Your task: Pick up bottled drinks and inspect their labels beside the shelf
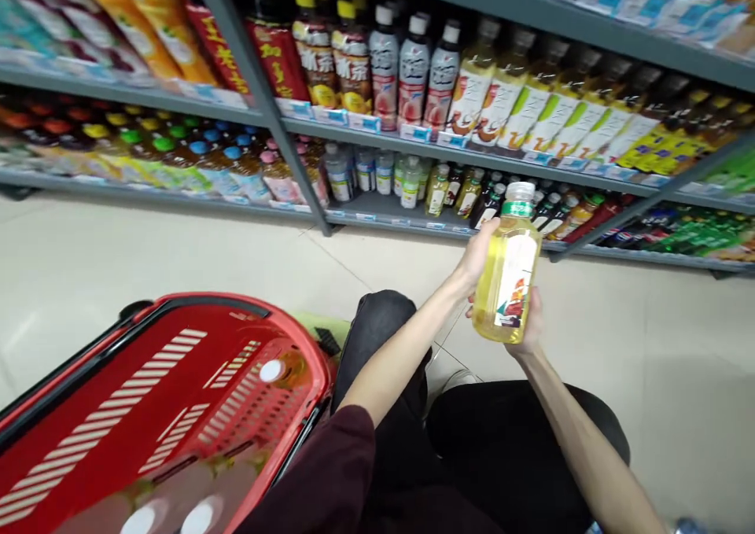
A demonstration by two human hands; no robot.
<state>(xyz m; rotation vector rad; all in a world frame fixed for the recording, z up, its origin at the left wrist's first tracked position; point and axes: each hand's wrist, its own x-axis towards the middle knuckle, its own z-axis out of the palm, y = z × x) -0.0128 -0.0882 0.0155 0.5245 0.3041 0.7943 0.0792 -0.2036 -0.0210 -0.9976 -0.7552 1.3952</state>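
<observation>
I hold a clear bottle of yellow drink (507,270) with a white cap and green neck band, upright in front of me above my knees. My left hand (479,257) is closed on its upper left side. From behind, my right hand (532,325) cups its lower part, with the fingers mostly hidden by the bottle. Left of my knees, a red plastic shopping basket (177,314) stands on the floor. Inside it lie several bottles with white caps (272,370).
Grey metal store shelves (377,208) run across the back, packed with drink bottles on the bottom shelf (406,178) and the one above (413,70). A shelf upright (295,164) slants down to the pale tiled floor (678,345). My knees in black trousers (501,440) are bent below.
</observation>
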